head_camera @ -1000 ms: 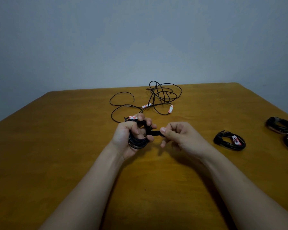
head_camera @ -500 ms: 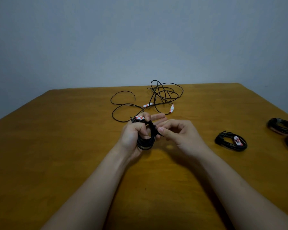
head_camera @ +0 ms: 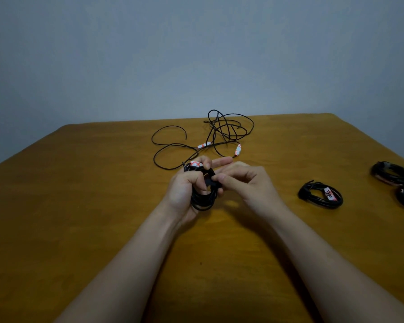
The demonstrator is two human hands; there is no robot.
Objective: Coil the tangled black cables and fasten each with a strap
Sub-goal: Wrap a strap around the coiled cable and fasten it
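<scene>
Plain grey-blue wall (head_camera: 196, 54) stands behind a brown wooden worktop (head_camera: 79, 206), and every place below is given from the small coil of thin black cable (head_camera: 203, 202) held just above the wood near its middle. The left hand (head_camera: 183, 192) grips this coil, its fingers curled through and around the loops, with one finger stretched straight out past the top of it. A white tag with red marks (head_camera: 195, 163) pokes out at the coil's upper edge beside the left knuckles. The right hand (head_camera: 250, 184) meets the coil from the right, thumb and forefinger pinching a short black strap (head_camera: 210, 182) that lies across the loops; whether the strap is closed cannot be told. Beyond the coil, toward the wall, a loose tangled black cable (head_camera: 226, 129) sprawls on the worktop, carrying two white-and-red tags (head_camera: 204, 145). Well to the right of the coil lies a bundled black cable with a white label (head_camera: 320, 198), and farther right again, at the frame's edge, two more dark bundles (head_camera: 393, 176) lie close together.
</scene>
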